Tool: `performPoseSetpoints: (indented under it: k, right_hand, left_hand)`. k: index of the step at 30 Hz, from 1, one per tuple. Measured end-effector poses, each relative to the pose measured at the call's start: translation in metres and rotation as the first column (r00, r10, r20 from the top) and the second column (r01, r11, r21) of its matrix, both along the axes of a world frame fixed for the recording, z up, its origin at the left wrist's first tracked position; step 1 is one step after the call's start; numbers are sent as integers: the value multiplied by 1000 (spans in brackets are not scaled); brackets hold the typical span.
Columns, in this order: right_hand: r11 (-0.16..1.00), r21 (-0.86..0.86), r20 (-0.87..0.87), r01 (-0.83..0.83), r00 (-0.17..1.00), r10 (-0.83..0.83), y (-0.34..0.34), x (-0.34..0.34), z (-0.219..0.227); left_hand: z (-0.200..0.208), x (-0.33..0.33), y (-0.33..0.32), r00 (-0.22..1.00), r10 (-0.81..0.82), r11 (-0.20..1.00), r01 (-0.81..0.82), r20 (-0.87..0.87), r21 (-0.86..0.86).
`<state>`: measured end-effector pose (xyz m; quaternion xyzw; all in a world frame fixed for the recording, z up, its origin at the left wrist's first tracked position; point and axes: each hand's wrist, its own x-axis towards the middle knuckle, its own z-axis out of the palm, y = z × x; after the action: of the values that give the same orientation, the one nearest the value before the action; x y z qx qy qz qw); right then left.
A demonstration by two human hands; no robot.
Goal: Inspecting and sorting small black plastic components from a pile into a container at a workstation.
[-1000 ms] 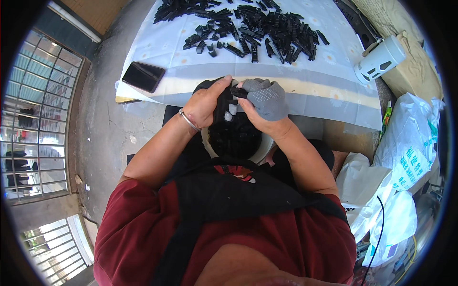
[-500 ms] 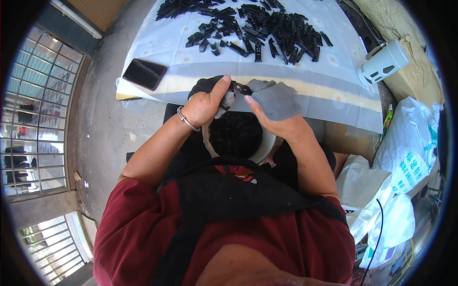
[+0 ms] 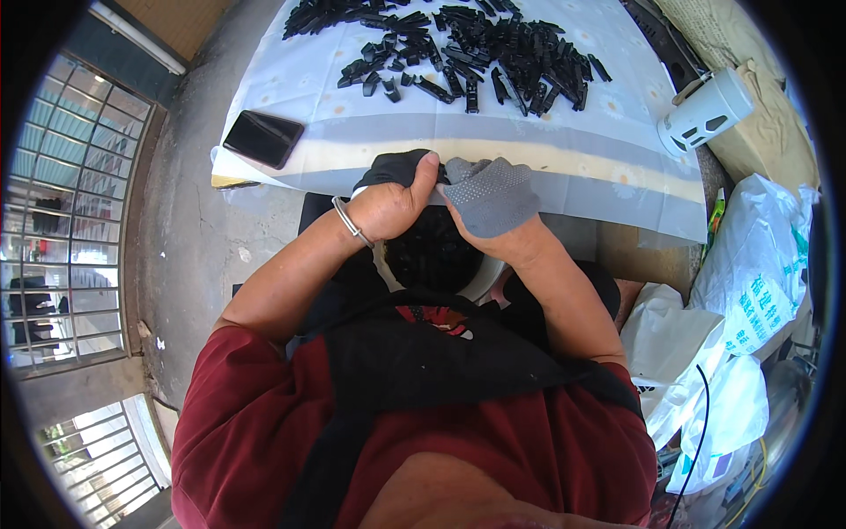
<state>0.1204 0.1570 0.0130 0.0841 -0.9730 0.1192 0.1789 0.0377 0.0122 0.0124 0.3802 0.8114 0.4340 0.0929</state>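
Holding black piece (image 3: 442, 174) between both grips (image 3: 398, 189) (image 3: 493, 198).

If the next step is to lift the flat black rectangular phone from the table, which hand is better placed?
Probably left: the black-gloved left hand is nearer the phone, while the grey-gloved right hand lies farther and would likely reach across.

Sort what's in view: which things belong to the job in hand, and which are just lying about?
Seem to belong:
- left hand and right hand, gloved
- black piece between them, mostly hidden
- black parts ahead
- bucket below, contents dark

Seem just lying about:
- phone
- cup
- white bags
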Motion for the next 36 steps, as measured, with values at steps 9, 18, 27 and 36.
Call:
performPoseSetpoints:
  k: [9,18,27,36]
  right_hand:
    - [935,-321,208,-151,952,225,18,-7,12]
    - [959,69,50,274,959,-278,39,-84,-6]
    - [970,-236,-100,51,992,-76,45,-44,-17]
    - [704,-691,36,-166,964,262,8,-21,-4]
  left_hand:
    - [0,-29,-23,815,181,983,-163,551,-81]
    - [-12,-37,-19,800,-111,938,-112,590,329]
    - [-8,-40,-18,966,108,991,-125,236,58]
    - [15,-21,-9,971,7,999,-15,239,32]
